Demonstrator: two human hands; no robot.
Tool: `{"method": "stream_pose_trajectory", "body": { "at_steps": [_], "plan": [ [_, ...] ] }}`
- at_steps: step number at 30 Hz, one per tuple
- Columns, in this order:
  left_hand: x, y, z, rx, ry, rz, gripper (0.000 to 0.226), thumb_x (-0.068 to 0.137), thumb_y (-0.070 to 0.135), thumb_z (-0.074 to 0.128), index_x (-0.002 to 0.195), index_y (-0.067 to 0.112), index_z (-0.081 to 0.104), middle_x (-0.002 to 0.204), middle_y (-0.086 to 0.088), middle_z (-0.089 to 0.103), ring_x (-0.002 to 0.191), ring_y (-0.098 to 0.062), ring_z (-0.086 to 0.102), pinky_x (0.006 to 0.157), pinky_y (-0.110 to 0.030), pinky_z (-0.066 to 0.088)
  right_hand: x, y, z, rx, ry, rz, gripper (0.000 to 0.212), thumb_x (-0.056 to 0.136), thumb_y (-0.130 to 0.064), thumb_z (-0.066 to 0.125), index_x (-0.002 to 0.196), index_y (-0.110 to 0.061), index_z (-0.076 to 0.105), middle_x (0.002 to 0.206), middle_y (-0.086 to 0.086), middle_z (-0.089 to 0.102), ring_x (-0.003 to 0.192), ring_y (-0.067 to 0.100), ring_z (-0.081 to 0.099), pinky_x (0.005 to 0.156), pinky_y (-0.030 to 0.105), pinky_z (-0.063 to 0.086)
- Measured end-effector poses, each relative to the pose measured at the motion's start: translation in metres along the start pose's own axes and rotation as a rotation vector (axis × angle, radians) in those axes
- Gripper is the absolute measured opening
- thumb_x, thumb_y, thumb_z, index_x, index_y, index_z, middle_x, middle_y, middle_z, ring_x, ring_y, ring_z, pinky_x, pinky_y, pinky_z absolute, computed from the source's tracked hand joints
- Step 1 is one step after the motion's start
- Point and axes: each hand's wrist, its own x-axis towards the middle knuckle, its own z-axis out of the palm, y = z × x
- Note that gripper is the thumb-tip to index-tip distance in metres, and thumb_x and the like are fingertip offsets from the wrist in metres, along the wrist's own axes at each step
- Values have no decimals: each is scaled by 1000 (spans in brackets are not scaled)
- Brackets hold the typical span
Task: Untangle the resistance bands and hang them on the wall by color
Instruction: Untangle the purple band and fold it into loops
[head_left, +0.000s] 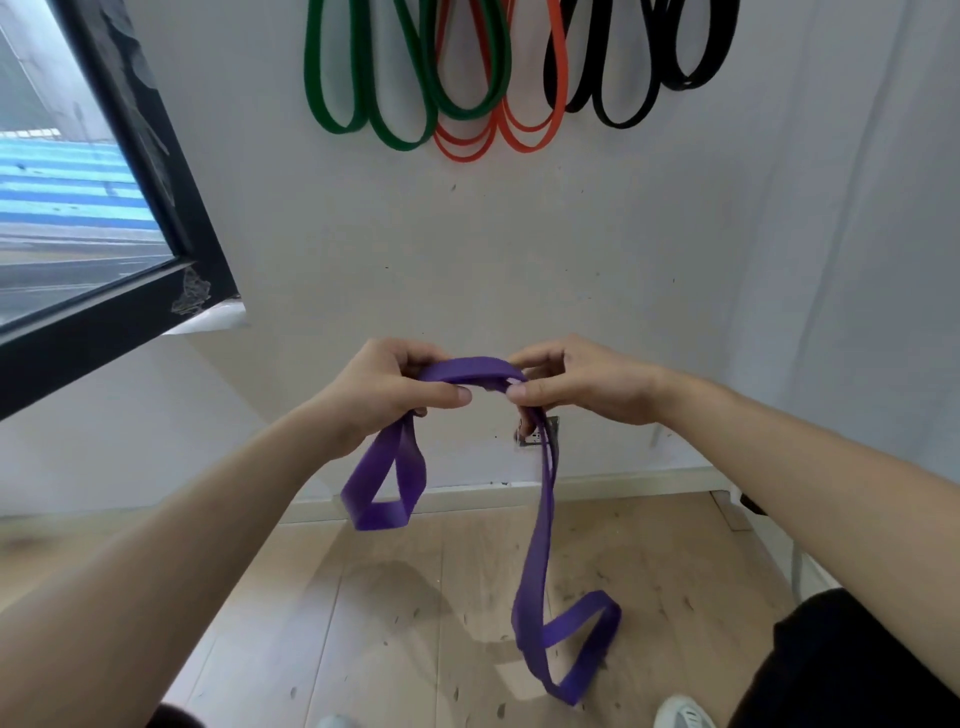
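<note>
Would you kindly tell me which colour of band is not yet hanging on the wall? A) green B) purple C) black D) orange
B: the purple band is held between the left hand and right hand, below the hung bands.

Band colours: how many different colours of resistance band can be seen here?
4. Green bands, orange bands and black bands hang on the wall; one purple band is in both hands. More may be hidden above.
</note>
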Motion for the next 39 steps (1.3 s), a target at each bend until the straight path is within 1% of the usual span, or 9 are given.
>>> {"method": "stream_pose_trajectory", "body": {
  "at_steps": [2, 6, 12, 15, 20, 24, 30, 34, 39],
  "plan": [
    [-1, 1, 1, 21, -14, 13, 22, 75, 20, 89, 93, 12, 78, 87, -26, 66, 71, -20, 55, 66, -27, 46, -1, 0, -2, 4, -16, 3, 8, 92, -9, 68, 99, -10, 69, 84, 7, 68, 85, 24, 69, 84, 36, 53],
    [-1, 3, 10, 32, -18, 57, 21, 75, 17, 88, 93, 14, 78, 81, -16, 71, 69, -17, 58, 63, -23, 49, 1, 2, 10, 17, -46, 7, 30, 83, -11, 77, 110, -9, 64, 103, 17, 71, 99, 26, 67, 94, 41, 53],
    [2, -2, 18, 174, -6, 144, 24, 77, 10, 86, 97, 16, 74, 87, -10, 76, 77, -19, 72, 74, -27, 59, 5, -14, 19, -227, 152, -68, 25, 85, -25, 78, 101, -7, 72, 82, 7, 71, 73, 13, 68, 72, 27, 56],
    [4, -16, 24, 278, 16, 174, 28, 77, 12, 84, 100, 17, 70, 86, -1, 76, 80, -15, 72, 77, -30, 61, 3, -17, 11, -343, 211, -84, 25, 85, -30, 78, 100, -11, 75, 82, 7, 73, 70, 11, 67, 71, 28, 57],
    [7, -46, 31, 401, 43, 139, 39, 68, 28, 71, 107, 32, 66, 92, 8, 74, 84, -14, 70, 80, -35, 59, -2, -14, 2, -232, 358, -127, 23, 87, -21, 76, 105, -7, 73, 82, -2, 71, 67, 3, 66, 67, 21, 54],
    [14, -70, 31, 435, -102, 42, 24, 78, 20, 74, 102, 19, 74, 91, 3, 78, 86, -16, 74, 85, -44, 60, -10, -15, -10, -129, 448, -191, 20, 89, -15, 74, 104, -4, 71, 79, -2, 67, 67, 4, 62, 68, 20, 53],
    [14, -79, 34, 377, -306, 53, 30, 83, 8, 81, 110, 18, 74, 97, 6, 78, 93, -10, 73, 88, -29, 60, -17, -6, -30, -160, 566, -217, 25, 87, -13, 76, 109, -4, 69, 89, 6, 71, 73, 9, 64, 71, 21, 55],
    [18, -79, 28, 314, -137, 78, 29, 79, 7, 84, 103, 19, 75, 92, 4, 78, 86, -14, 73, 83, -33, 61, -20, 5, -41, -168, 624, -201, 31, 85, -13, 78, 112, -5, 66, 95, 15, 71, 78, 14, 66, 76, 26, 58],
    [23, -68, 18, 186, 149, 11, 23, 80, 7, 83, 98, 16, 72, 92, -6, 74, 67, -16, 69, 63, -29, 59, -22, 19, -52, -211, 644, -161, 29, 82, -10, 81, 109, -9, 68, 84, 4, 70, 73, 10, 63, 76, 22, 52]
  ]
}}
